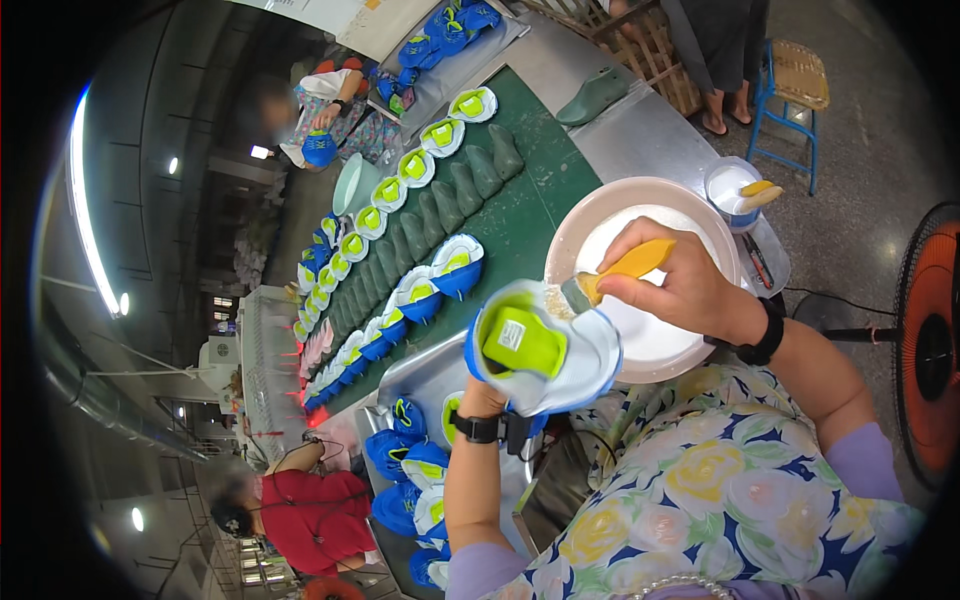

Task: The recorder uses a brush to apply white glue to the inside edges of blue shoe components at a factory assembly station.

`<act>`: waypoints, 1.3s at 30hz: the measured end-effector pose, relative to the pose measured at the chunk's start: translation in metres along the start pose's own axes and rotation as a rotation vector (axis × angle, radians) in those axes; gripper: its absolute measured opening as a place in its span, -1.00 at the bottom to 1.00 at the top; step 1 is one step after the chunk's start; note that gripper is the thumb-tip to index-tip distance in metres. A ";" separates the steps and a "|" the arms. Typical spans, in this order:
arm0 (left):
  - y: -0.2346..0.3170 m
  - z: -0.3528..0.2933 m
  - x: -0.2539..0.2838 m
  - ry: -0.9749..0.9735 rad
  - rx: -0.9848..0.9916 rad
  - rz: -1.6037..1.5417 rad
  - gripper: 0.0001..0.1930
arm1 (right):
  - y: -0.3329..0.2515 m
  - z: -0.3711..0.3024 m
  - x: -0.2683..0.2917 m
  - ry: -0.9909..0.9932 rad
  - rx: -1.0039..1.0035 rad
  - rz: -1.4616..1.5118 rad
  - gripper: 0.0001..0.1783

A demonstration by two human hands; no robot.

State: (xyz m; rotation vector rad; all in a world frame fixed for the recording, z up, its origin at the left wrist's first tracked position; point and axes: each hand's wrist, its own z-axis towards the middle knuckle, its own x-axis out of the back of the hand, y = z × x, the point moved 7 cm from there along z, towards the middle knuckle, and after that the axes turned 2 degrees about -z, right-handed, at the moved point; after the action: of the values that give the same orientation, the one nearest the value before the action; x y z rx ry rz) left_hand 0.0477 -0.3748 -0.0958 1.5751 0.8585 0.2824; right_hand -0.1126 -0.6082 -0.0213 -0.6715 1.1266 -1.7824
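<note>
My left hand (484,398) holds up a blue shoe upper (600,350) with a white edge and a lime-green lining; most of its fingers are hidden behind the upper. In my right hand (690,285) is a brush (640,260) with a yellow handle, its bristles against the white edge of the upper. Under the right hand stands a wide pale basin (565,225) of white liquid. Below my left wrist, several more blue uppers (390,455) lie on a metal surface.
On the green conveyor belt (545,135) are rows of uppers (420,300) and dark green shoe lasts (465,190). A small tub (725,185) with a yellow-handled brush stands beyond the basin. To the right are an orange fan (930,350) and a stool (797,75). Other people work nearby.
</note>
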 end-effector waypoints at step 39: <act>-0.022 0.001 0.018 0.330 -0.205 -0.117 -0.46 | -0.008 -0.023 -0.021 -0.077 0.260 0.026 -0.76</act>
State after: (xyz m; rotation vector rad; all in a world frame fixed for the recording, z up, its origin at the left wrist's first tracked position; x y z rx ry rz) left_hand 0.0524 -0.3644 -0.1221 1.3002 1.1351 0.5392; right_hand -0.1244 -0.5791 -0.0240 -0.5607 0.8297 -1.8250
